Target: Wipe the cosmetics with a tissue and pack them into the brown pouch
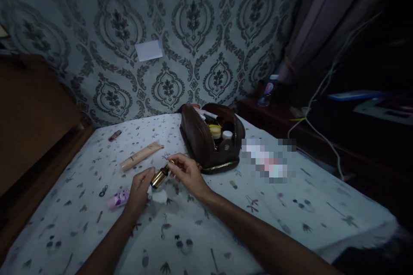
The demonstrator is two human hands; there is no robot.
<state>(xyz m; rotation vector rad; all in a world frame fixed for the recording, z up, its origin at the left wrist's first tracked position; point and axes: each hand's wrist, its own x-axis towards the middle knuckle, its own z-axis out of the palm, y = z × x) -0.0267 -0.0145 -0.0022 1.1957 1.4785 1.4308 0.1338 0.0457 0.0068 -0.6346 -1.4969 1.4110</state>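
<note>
Between my two hands, over the patterned white sheet, is a small gold bottle (159,178), tilted with its upper end to the right. The fingers of my left hand (141,187) are closed around its lower side, and a white piece of tissue or cloth (159,196) hangs just below. My right hand (187,173) pinches the bottle's top end. A beige tube (141,157) lies beyond my left hand. Beside my left wrist rests a pink and purple tube (118,198), partly covered by the hand. The brown bag (196,137) stands unzipped, with jars and brushes inside.
A small dark reddish item (115,135) lies at the sheet's far left. Right of the bag is a blurred-out pinkish item (267,159). A clear bottle (266,92) stands on a dark ledge at the back right, near a white cable (325,142). Patterned wallpaper rises behind.
</note>
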